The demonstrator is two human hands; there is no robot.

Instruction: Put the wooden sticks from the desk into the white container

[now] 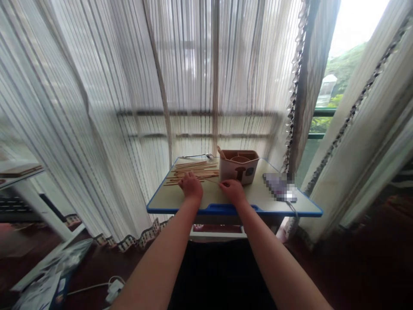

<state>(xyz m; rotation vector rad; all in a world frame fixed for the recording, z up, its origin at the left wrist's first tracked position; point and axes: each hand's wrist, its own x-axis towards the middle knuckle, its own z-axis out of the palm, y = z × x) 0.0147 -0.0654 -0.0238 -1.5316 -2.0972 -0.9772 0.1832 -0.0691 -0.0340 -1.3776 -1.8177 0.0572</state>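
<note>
Many thin wooden chopsticks (196, 166) lie spread side by side on the left half of a small desk (167, 200) with a blue rim. Among their near ends rests my left hand (192, 186), its fingers curled in; whatever lies inside them is hidden. My right hand (232, 190) is closed in a pinch on one chopstick (211, 181), which points left toward the pile. Just behind that hand stands a white-and-brown utensil holder (239, 168) with inner compartments and a spoon-like brown handle (220, 151) at its left corner.
A metal ladle or spoon (209, 156) lies along the desk's back edge. To the right is a blurred-out purple device (277, 186) with a cable (293, 208). Sheer curtains (193, 86) hang close behind the desk. A white power strip (114, 290) sits on the floor at left.
</note>
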